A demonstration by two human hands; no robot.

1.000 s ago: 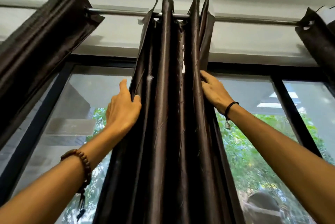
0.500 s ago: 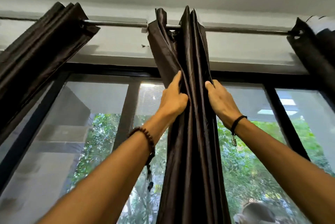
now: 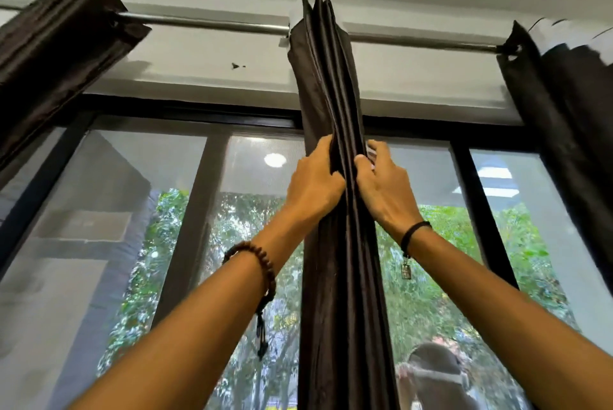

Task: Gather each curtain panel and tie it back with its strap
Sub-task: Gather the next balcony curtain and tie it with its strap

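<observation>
Middle curtain panel (image 3: 335, 77) bunched narrower than before, left hand (image 3: 313, 187) and right hand (image 3: 384, 190) closer together, both clutching its folds

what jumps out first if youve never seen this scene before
The eye lands on the middle curtain, a dark glossy panel squeezed into tight pleats at the centre of the picture, with the left hand and right hand gripping it from either side. Next come the metal rod it hangs from, and the left curtain and right curtain bunched at the picture's edges.
</observation>
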